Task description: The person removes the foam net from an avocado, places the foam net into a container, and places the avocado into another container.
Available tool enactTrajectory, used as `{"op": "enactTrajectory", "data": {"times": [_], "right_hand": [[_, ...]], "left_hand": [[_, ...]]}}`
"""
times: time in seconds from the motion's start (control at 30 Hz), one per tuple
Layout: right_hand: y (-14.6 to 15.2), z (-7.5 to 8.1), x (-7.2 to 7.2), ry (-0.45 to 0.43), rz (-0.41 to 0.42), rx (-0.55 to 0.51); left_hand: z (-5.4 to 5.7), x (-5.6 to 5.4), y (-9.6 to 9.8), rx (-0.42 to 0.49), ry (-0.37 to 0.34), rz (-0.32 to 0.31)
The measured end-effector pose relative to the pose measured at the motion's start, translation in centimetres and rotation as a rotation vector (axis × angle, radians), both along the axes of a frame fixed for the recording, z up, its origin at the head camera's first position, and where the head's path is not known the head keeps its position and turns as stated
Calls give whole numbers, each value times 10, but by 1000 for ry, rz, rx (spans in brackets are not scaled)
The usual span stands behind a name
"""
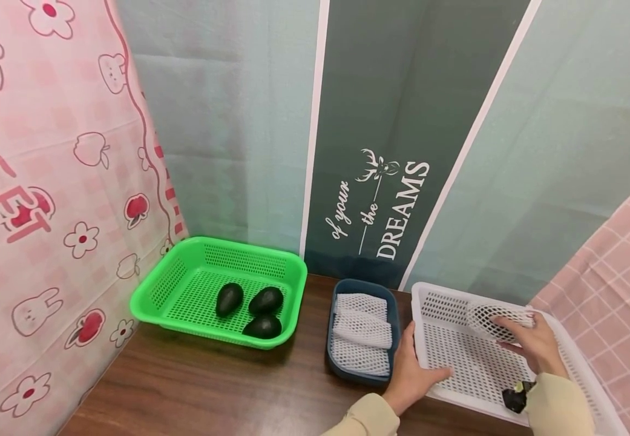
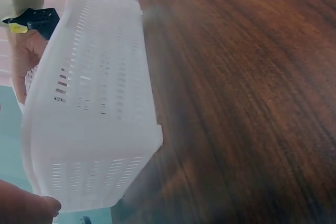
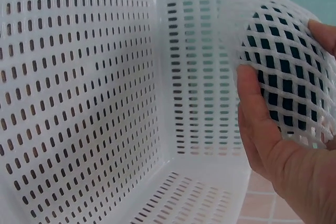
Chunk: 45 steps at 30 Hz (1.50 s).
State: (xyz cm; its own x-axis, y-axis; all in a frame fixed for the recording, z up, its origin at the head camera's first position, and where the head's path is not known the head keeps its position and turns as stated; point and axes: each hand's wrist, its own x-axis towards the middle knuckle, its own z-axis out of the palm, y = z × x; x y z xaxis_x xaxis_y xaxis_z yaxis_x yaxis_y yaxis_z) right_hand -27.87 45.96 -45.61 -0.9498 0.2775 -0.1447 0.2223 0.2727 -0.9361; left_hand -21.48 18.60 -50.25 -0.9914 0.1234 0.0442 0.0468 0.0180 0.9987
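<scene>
My right hand holds an avocado in a white foam net between thumb and fingers, above the far part of the white basket. Dark skin shows through the mesh in the right wrist view. At the near left corner of that basket is my left hand, fingers along the side and thumb stretched over the rim. A small part of it appears by the basket wall in the left wrist view. Three bare dark avocados lie in the green basket at left.
Between the two baskets stands a dark blue tray with several folded white foam nets. Everything sits on a brown wooden table. Cloth hangings close off the left, back and right sides.
</scene>
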Motion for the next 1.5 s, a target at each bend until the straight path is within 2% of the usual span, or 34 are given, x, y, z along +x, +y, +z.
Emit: {"op": "enactTrajectory", "data": {"times": [0.17,0.3,0.53,0.73,1.0,1.17,1.33,1.5], "right_hand": [[-9,-1,6,97,-91,-71],[-17,5,7,123,-166,-99],[-27,18,9,138,-237,-88],[-33,26,14,214,-217,-198],[-50,35,24,246,-225,-215],[-63,38,28,317,-180,-266],[-72,37,34,368,-133,-244],[-79,39,42,357,-106,-168]], "left_hand": [[6,-2,-3,34,17,5],[10,-4,-4,53,39,10],[20,-11,-9,81,7,2],[27,-15,-16,73,-32,19],[30,-15,-27,136,-9,21],[32,-20,-39,165,-8,8],[32,-23,-51,158,-20,15],[33,-22,-60,193,-18,7]]}}
